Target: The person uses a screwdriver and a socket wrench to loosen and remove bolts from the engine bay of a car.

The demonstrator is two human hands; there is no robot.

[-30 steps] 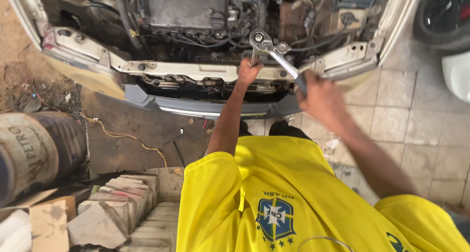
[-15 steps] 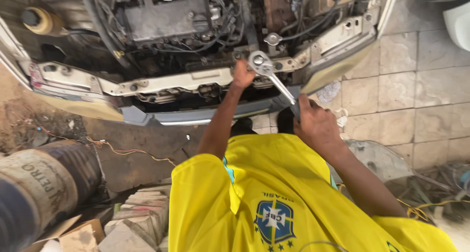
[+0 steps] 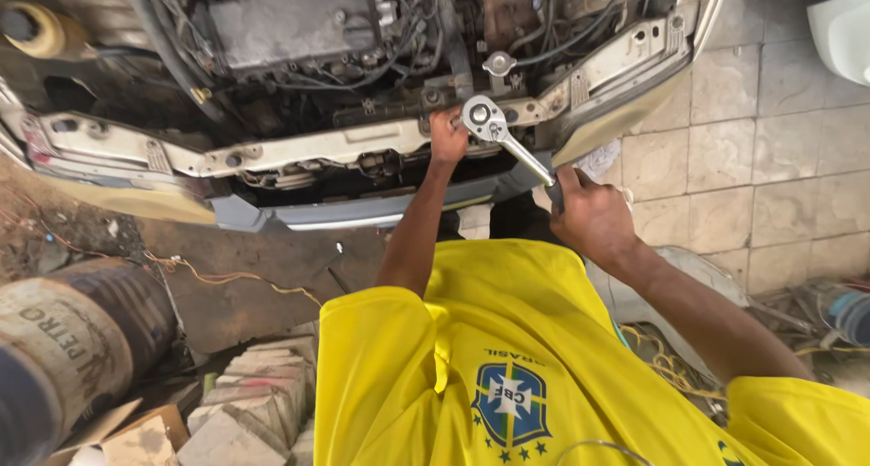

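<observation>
Ratchet wrench point(image 3: 504, 140) seated on a fastener of the car's front crossmember point(image 3: 299, 149). Left hand point(image 3: 447, 136) pressed beside the wrench head, fingers curled against it; right hand point(image 3: 589, 214) wrapped tight round the handle. Turning stroke in hand; next likely a steady swing, head kept square.

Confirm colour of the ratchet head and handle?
Ratchet: shiny silver metal head and shaft; the grip end is hidden in the right hand. Head view.
</observation>
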